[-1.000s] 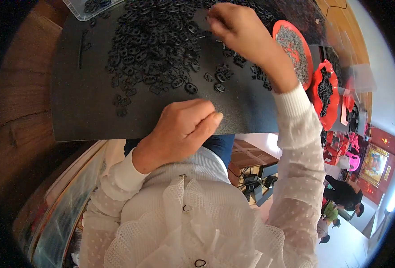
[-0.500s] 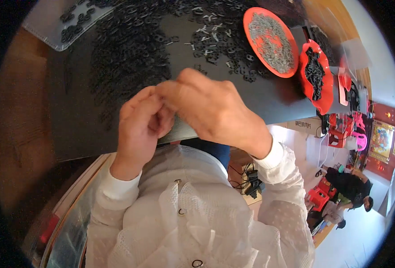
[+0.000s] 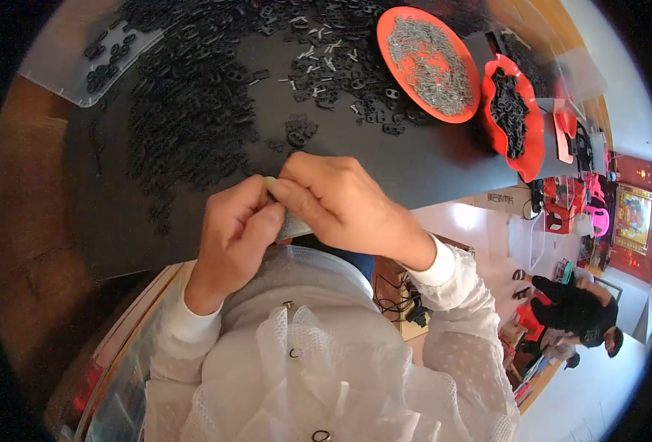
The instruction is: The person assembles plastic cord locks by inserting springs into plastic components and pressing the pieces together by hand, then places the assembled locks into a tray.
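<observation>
My left hand [image 3: 235, 234] and my right hand [image 3: 349, 205] meet over the table's near edge. Thumb and fingers of each are pinched together, fingertips touching those of the other hand. Whatever sits between them is hidden or too small to name. Just beyond my fingers lie a few small black parts [image 3: 301, 131] with holes. A broad heap of black plastic pieces [image 3: 193, 103] spreads to the left of them. Farther right, small silvery pins [image 3: 331, 48] lie scattered among more black pieces.
A red plate [image 3: 386, 62] of silvery pins stands at the far right, beside a wavy-rimmed red dish [image 3: 534, 140] of black pieces. A clear plastic bin [image 3: 68, 87] is at the far left. Beyond the table, a person [image 3: 573, 309] in black is at the right.
My right hand, blurred before, has drawn down and closed against the left hand's fingertips. The left hand has lowered slightly. The view has shifted a little.
</observation>
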Motion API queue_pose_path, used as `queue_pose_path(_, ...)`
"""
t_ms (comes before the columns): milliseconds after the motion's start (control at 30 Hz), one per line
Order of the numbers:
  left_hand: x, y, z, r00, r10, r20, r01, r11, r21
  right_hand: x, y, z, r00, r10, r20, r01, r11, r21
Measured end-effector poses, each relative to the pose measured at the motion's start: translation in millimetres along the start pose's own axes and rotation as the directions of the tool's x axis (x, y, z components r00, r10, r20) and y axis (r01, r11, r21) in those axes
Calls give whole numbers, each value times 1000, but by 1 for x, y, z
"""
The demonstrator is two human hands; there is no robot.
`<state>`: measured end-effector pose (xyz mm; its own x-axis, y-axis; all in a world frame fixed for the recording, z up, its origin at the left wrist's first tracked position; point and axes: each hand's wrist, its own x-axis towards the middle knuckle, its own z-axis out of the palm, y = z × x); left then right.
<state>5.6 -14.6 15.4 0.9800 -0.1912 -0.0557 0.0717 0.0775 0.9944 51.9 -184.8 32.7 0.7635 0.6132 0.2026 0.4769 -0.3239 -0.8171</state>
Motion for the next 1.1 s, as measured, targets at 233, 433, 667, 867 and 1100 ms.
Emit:
queue_pose_path(233, 2, 2, -2, 1000, 13, 23, -18, 978, 210, 1, -12, -4, 999, -27, 47, 34, 989, -143)
queue_pose_path(433, 0, -4, -10, 997, 74, 5, -73, 972, 222, 14, -1, -16, 974, -109, 198, 136, 982, -129)
queue_pose_path(667, 1, -9, -13, 996, 92, 14, -93, 989, 112, 74, 34, -46, 987, -60, 148, 142, 758, -637)
queue_pose_path(867, 0, -10, -13, 987, 162, -6, -160, 983, 94, 101, 44, -37, 961, 39, 273, 203, 569, -797)
queue_pose_path(1100, -1, -10, -17, 986, 169, 3, -169, 981, 92, 111, 56, -40, 949, -157, 273, 304, 685, -662)
